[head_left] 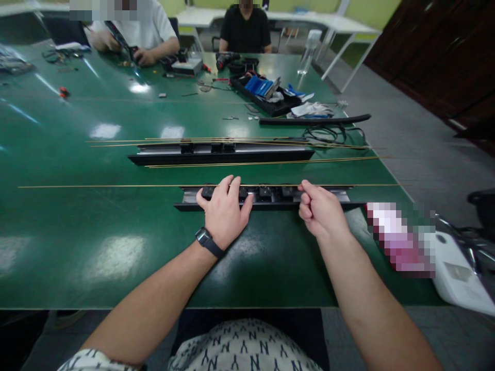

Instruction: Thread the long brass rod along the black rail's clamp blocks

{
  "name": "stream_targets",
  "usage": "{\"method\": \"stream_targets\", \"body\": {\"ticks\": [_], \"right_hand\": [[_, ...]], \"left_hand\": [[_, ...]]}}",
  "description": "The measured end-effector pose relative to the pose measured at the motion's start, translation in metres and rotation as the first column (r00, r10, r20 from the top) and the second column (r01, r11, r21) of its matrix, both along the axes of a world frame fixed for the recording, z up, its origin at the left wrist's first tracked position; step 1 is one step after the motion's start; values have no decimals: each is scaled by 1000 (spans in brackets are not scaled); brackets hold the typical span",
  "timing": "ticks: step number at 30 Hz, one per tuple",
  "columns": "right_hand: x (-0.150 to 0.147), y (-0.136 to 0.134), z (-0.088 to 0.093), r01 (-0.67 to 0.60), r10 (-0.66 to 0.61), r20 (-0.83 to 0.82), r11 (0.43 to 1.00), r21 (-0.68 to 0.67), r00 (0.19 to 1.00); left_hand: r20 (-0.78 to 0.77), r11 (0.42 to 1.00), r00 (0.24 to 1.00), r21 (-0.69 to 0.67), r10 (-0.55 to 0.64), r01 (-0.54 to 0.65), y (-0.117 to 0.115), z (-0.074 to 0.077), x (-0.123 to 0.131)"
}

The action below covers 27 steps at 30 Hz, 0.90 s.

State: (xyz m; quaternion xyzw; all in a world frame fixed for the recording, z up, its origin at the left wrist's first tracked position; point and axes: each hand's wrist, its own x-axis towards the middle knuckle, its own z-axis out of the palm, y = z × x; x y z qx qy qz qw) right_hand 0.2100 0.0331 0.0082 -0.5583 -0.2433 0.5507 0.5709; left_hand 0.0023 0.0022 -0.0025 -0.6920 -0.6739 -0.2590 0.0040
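Observation:
In front of me lies a long black channel (266, 207) with a silvery inside and several black blocks (265, 193) set along it. A thin brass-coloured rod (96, 186) runs along its far edge and sticks out well past both ends. My left hand (226, 211), a watch on its wrist, lies across the channel with fingers spread over the blocks; its fingertips reach the rod. My right hand (323, 208) is closed, thumb and forefinger pinching the rod near the channel's right part. The other fingers are curled in.
Beyond lies a second black channel (220, 156) with several thin rods (263, 164) around it. Further back are a curved black strip (315, 120), cables (325, 135), and a black tray (274, 105). A white object (456, 273) sits right. Two people are across the green table (77, 216).

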Motion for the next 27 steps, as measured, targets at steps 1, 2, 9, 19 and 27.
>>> {"method": "stream_targets", "body": {"ticks": [1,2,9,19,27], "right_hand": [[0,0,0,-2,2,-1,1000,-2,1000],[1,0,0,-5,5,-3,1000,-3,1000],[10,0,7,-118,113,-105,992,-38,988],[14,-2,8,-103,103,-1,995,-4,995],[9,-2,4,-66,66,19,998,0,998]], "left_hand": [[0,1000,1000,0,0,0,0,0,0],[-1,1000,1000,-1,0,0,0,0,0],[-7,1000,1000,-11,4,-4,-1,1,0],[-2,1000,1000,-25,6,-6,-1,2,1],[-14,1000,1000,-17,6,-6,-1,2,1]]}}
